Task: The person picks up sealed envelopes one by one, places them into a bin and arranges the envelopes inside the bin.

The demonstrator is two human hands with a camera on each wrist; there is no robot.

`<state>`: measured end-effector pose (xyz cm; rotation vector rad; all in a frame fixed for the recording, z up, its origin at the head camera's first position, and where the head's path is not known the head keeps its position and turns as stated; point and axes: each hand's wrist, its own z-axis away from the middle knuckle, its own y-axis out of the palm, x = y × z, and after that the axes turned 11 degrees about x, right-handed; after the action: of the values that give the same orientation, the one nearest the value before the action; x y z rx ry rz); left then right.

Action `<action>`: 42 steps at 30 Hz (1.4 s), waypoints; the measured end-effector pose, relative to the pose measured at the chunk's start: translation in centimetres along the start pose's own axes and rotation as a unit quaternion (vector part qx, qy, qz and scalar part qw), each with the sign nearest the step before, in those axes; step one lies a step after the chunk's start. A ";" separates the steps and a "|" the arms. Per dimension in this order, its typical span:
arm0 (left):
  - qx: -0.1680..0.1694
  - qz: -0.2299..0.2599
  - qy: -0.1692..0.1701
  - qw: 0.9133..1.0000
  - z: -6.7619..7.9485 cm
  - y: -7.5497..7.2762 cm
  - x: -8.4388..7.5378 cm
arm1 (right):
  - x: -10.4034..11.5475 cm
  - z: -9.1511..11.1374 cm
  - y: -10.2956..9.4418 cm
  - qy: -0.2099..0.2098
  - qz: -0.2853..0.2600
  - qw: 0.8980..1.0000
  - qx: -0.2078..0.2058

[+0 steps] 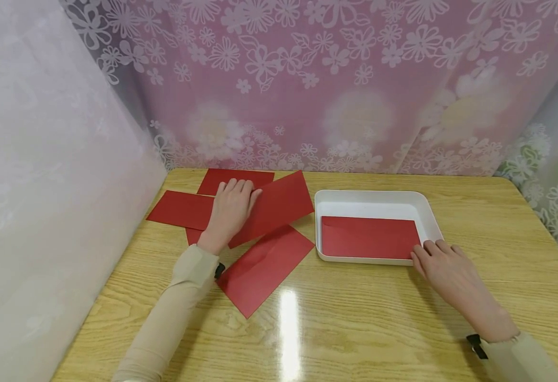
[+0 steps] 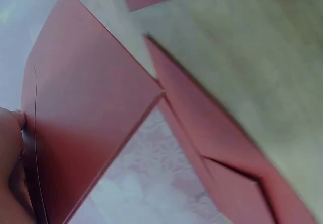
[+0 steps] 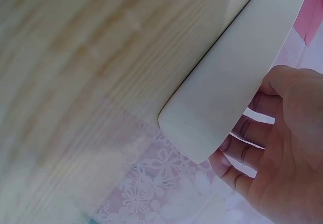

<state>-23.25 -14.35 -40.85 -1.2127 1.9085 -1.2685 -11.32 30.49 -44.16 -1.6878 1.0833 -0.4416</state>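
Envelope (image 1: 282, 203) pinched in the left hand (image 1: 231, 207) slants lengthwise from near left to far right, its right end beside the white tray (image 1: 374, 197), whose near right corner the right hand (image 1: 448, 270) grips. The tray's left wall (image 1: 318, 228) separates it from the flat envelope (image 1: 369, 237) inside; loose envelopes (image 1: 266, 270) lie left and near.

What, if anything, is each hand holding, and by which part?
Left hand: a red rectangular paper envelope, by its far edge. Right hand: a white rectangular plastic tray, by its rim, near right corner.
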 end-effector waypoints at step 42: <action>-0.010 0.006 0.151 0.988 -10.3 -2.2 -14.9 | -0.1 0.3 -0.1 0.004 0.002 1.000 0.003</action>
<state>-24.08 3.00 -35.21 -1.0647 2.1388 -1.5009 -11.08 30.71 -44.18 -1.6798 1.0891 -0.4485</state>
